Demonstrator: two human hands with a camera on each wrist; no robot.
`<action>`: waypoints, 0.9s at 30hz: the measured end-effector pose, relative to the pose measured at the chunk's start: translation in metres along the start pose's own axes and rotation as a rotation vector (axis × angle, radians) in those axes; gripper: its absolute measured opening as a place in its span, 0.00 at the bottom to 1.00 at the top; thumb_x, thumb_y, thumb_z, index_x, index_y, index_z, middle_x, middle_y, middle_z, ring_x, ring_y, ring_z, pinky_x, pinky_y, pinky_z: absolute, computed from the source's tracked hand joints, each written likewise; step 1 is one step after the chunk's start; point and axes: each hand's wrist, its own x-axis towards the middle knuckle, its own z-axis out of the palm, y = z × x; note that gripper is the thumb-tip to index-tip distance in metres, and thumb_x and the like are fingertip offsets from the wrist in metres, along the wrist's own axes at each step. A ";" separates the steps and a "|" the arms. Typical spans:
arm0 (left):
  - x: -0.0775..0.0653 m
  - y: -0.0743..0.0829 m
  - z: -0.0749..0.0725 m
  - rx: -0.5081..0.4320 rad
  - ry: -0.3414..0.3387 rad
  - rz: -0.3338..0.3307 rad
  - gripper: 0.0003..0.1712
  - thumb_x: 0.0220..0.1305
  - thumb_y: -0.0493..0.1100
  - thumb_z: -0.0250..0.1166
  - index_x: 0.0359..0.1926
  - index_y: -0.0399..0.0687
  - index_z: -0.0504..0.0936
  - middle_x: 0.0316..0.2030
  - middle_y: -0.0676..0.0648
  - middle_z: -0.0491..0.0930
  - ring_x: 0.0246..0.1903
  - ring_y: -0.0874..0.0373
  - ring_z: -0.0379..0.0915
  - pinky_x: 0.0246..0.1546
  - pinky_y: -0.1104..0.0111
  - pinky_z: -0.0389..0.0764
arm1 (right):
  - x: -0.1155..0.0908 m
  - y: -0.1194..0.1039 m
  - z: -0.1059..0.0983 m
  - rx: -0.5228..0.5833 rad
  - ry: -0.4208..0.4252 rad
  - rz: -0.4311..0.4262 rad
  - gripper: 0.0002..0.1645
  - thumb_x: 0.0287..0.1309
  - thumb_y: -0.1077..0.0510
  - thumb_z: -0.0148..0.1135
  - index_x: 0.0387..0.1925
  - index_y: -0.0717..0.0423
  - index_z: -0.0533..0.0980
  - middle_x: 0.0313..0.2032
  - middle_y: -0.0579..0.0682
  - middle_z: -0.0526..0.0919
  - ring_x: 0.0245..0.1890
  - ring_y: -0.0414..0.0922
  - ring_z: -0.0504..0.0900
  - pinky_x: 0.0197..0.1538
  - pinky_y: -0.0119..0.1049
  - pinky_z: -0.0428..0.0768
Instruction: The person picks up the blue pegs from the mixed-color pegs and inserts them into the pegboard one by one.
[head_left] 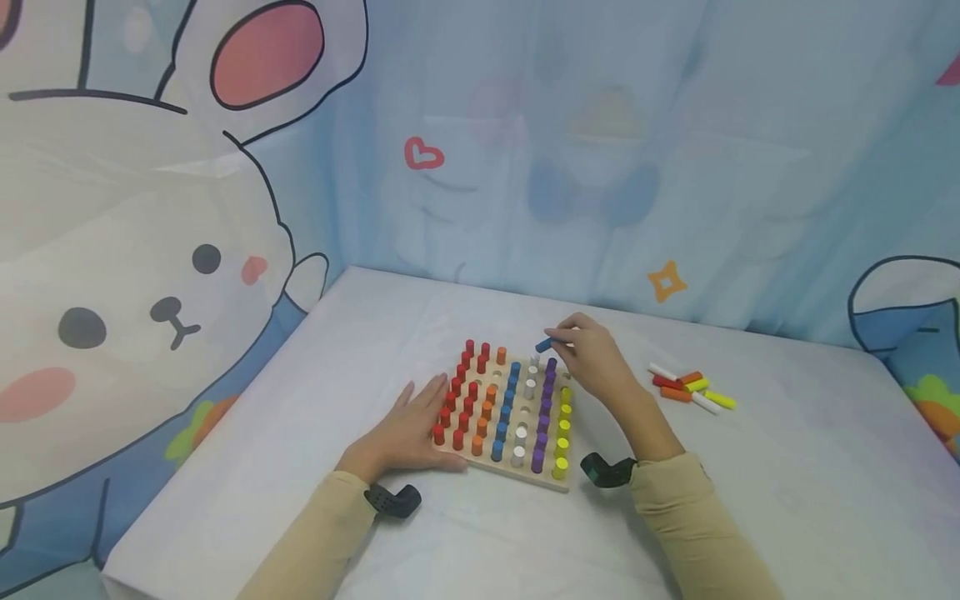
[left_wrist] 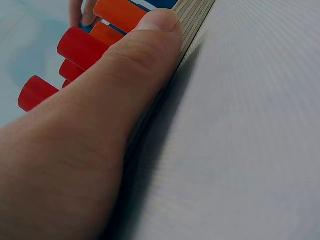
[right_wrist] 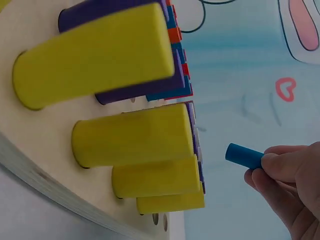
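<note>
A wooden pegboard [head_left: 555,487] bears columns of red, orange, blue, white, purple and yellow pegs, with a few open holes among them. My left hand [head_left: 408,429] rests against its left side, fingers extended. In the left wrist view, the thumb [left_wrist: 145,47] lies along the board's near edge beside red and orange pegs. Over the board's far right part, my right hand [head_left: 592,354] pinches a blue peg [right_wrist: 244,155] between thumb and fingertips. The peg is tilted, one end sticking out past the fingers, above the far white peg [head_left: 534,360]. Yellow pegs [right_wrist: 132,135] stand large in the right wrist view.
Loose pegs in white, red, orange and yellow lie in a small pile [head_left: 678,385] right of the board. The white-covered table [head_left: 810,467] meets a blue cartoon-print curtain [head_left: 480,208] behind. Each wrist wears a black device [head_left: 393,501].
</note>
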 end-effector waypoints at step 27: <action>0.001 -0.001 0.001 0.010 -0.011 0.004 0.72 0.40 0.82 0.59 0.75 0.48 0.41 0.76 0.51 0.39 0.75 0.59 0.32 0.75 0.54 0.33 | 0.036 -0.018 0.017 -0.119 -0.335 -0.121 0.11 0.57 0.64 0.64 0.43 0.58 0.83 0.40 0.50 0.85 0.42 0.46 0.84 0.46 0.37 0.84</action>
